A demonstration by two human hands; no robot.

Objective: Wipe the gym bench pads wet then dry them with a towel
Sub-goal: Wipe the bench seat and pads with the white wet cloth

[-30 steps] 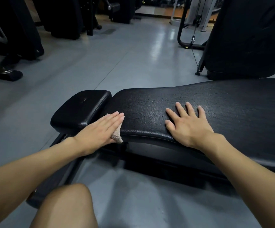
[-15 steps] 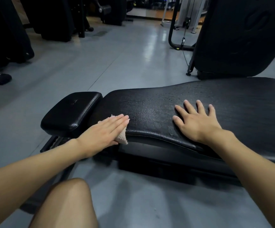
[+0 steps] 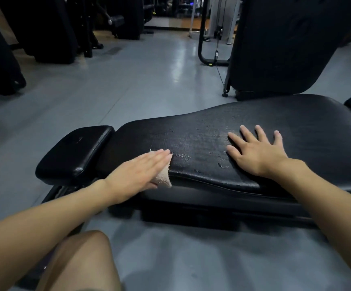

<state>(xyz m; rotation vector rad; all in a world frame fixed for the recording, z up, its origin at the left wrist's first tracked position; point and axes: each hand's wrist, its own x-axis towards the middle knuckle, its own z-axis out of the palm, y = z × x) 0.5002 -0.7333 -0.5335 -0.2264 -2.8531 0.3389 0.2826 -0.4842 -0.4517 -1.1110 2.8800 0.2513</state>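
A long black bench pad (image 3: 201, 131) runs across the view, its surface speckled with water droplets. A smaller square black pad (image 3: 75, 152) adjoins its left end. My left hand (image 3: 136, 175) lies flat with straight fingers and presses a small pale cloth (image 3: 164, 179) onto the near left edge of the long pad; most of the cloth is hidden beneath the hand. My right hand (image 3: 256, 152) rests flat on the pad further right, fingers spread, holding nothing.
A tall black padded backrest (image 3: 279, 43) of another machine stands behind the bench at the right. Dark gym machines (image 3: 44, 28) line the far left. Grey floor (image 3: 128, 80) stretches beyond the bench. My bare knee (image 3: 82, 261) is low in front.
My left hand has slid the cloth a little to the right, off the gap by the small pad and onto the long pad's edge. My right hand stays flat on the pad.
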